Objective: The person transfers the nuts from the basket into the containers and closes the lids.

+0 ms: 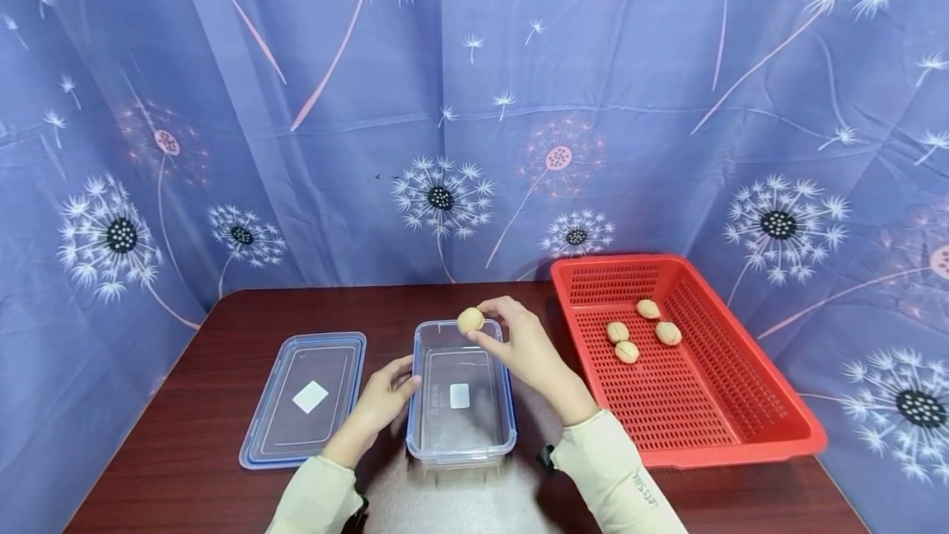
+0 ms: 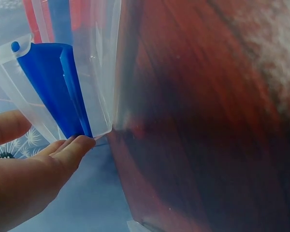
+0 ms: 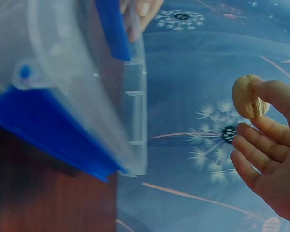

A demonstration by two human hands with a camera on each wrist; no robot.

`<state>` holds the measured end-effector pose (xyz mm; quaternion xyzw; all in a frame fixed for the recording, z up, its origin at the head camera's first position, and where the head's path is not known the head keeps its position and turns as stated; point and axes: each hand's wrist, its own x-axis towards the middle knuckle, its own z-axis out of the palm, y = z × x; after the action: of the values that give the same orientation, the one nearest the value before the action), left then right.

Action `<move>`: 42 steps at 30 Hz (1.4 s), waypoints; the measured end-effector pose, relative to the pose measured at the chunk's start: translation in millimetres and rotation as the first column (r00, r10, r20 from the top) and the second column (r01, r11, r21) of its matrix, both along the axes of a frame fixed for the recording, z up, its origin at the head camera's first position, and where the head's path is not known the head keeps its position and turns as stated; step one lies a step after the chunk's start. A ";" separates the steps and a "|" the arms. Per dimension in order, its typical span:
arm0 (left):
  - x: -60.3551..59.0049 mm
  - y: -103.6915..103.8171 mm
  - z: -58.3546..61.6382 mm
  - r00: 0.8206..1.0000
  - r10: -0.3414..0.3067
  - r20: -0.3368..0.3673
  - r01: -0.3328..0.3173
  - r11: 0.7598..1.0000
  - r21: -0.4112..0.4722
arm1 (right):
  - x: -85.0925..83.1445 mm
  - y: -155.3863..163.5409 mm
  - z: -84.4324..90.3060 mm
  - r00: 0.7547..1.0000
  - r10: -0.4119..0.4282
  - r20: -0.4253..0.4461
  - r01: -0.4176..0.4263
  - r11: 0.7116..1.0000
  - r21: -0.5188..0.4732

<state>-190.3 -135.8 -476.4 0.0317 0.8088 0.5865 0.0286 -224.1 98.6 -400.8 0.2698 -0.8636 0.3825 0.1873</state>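
Note:
A clear plastic food container (image 1: 437,443) with blue side clips stands on the table in the head view, a white square label showing inside. My left hand (image 1: 387,395) grips its left wall. In the left wrist view the fingers touch the lower end of the blue clip (image 2: 55,92), with the thumb on the other side. My right hand (image 1: 530,346) holds a walnut (image 1: 470,320) above the container's far rim. The right wrist view shows this walnut (image 3: 246,96) pinched between thumb and index finger, the other fingers spread below.
A red perforated plastic basket (image 1: 697,410) stands on the right with several walnuts (image 1: 626,352) in it. To the left lies a clear lid (image 1: 334,369) with a blue edge and a white label. A blue dandelion-print curtain (image 1: 482,81) hangs behind the dark wooden table (image 1: 185,427).

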 end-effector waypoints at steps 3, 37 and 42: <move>-0.2 -0.2 0.2 1.000 -0.002 -0.002 0.002 1.000 0.004 | -2.1 -1.7 -10.4 0.999 0.004 0.045 -0.003 1.000 -0.025; -0.2 -1.2 -3.3 1.000 0.007 0.021 -0.007 1.000 0.019 | -4.6 -30.0 -62.8 0.976 0.139 0.165 -0.158 0.981 0.113; -0.4 -0.3 -2.8 0.999 0.002 0.036 -0.003 1.000 0.029 | -5.1 -33.5 -67.1 0.978 0.126 0.169 -0.156 0.970 0.184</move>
<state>-190.8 -136.1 -479.2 0.0204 0.7996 0.5987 0.0420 -229.2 65.1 -468.0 0.3171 -0.8877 0.3278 0.0639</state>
